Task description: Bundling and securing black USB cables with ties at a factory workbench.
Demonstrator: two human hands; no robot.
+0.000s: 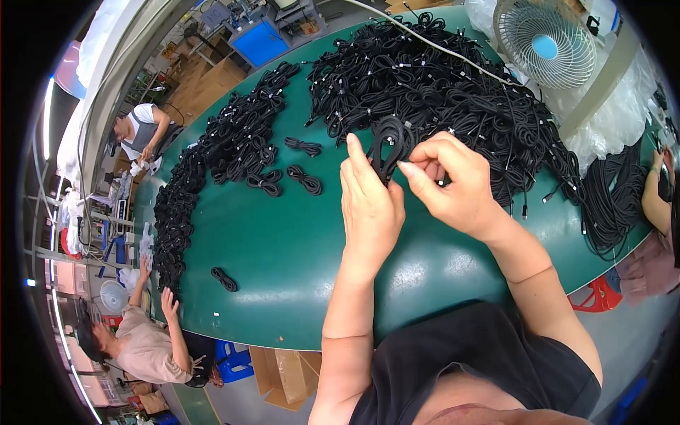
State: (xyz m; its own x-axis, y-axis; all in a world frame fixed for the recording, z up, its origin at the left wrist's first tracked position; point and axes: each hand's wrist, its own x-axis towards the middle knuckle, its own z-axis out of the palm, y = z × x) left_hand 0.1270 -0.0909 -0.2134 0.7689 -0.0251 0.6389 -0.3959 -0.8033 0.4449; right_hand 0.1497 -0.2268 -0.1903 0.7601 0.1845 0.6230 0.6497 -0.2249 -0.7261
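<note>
A looped black cable [389, 144] is held up between my two hands, above the green table [283, 248]. My left hand [370, 202] is closed round its lower part, with the index finger pointing up along the loop. On the other side, my right hand [455, 180] pinches at the cable with thumb and fingers; the exact spot it grips is partly hidden. Beyond my hands lies a big heap of black cables [418, 85] with small light connectors. To the left lie a few bundled cables, among them one bundle [304, 180] and a lone bundle [224, 279].
A long row of bundled cables [176, 219] curves along the table's left side. A fan [545, 46] stands at the far right, near clear plastic bags [602, 127]. Thick cable coils [615, 202] lie at the right edge. Co-workers [152, 336] sit around the table.
</note>
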